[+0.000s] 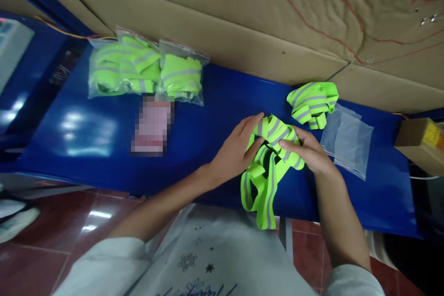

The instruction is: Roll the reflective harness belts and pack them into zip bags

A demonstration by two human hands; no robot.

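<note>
head view: left hand (233, 151) and right hand (310, 151), fingers curled, apparently grip reflective strap (277, 132).

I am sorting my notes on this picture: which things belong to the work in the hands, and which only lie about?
In hand:
reflective strap, pressed by the left hand, gripped by the right hand.

Lying about:
folded strap, empty clear bags, packed bags, cardboard box.
</note>
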